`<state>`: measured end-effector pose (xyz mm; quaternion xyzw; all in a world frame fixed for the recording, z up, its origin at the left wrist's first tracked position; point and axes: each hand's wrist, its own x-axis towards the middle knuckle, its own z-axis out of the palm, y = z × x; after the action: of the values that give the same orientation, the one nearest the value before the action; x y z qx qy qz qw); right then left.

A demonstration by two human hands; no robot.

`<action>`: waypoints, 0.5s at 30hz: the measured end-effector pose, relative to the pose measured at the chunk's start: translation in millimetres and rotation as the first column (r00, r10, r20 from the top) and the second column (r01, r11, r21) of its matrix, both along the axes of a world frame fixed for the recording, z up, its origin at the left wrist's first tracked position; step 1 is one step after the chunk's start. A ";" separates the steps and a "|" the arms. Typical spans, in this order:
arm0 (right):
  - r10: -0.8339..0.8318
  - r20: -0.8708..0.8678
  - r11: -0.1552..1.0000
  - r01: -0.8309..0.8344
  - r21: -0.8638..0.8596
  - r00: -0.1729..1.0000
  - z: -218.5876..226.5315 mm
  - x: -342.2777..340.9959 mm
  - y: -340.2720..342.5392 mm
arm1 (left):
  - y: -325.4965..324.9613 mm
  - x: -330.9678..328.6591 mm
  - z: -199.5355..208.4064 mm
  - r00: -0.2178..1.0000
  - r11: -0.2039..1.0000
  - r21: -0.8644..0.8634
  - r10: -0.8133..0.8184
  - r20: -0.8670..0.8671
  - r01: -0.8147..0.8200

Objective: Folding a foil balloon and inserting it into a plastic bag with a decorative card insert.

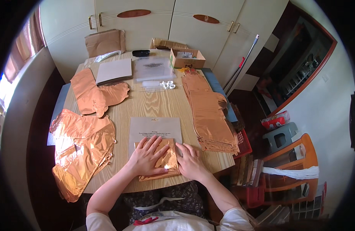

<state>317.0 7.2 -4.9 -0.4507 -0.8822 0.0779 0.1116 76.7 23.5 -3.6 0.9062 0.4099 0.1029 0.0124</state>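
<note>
A folded packet of shiny copper-coloured foil [169, 158], which looks like a deflated foil balloon, lies near the table's front edge. My left hand [148, 156] rests flat on it with the fingers spread. At the packet's right side is my right hand [191, 161], its fingers apart and slightly bent along the foil edge. Beneath the packet, a clear printed plastic bag [162, 125] with a hanging hole sticks out at the far end. Part of the bag is hidden by the foil and my hands.
Flat copper foil balloons lie at left [83, 148], far left [96, 94] and right [210, 115]. Farther back are a white stack of sheets [114, 72], clear bags [154, 68], white ribbon rolls [169, 84] and a cardboard box [188, 58]. A wooden chair [310, 165] stands right.
</note>
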 end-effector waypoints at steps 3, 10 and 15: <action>-0.002 -0.005 1.000 0.002 0.000 1.000 -1.6 -0.3 0.7 | 0.1 0.3 0.9 1.000 1.000 0.000 -0.002 -0.007 0.002; -0.013 -0.004 1.000 0.013 0.026 1.000 -2.7 -0.9 -0.6 | -0.2 0.0 -0.4 1.000 1.000 0.006 -0.004 -0.014 0.004; -0.058 0.054 0.988 0.050 0.143 0.997 0.2 -3.9 -7.6 | 0.0 0.5 0.3 1.000 1.000 -0.006 0.001 -0.017 -0.001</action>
<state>313.1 -0.4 -4.7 -0.4674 -0.8759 -0.0013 0.1199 77.2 23.5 -3.3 0.9069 0.4107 0.0938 0.0118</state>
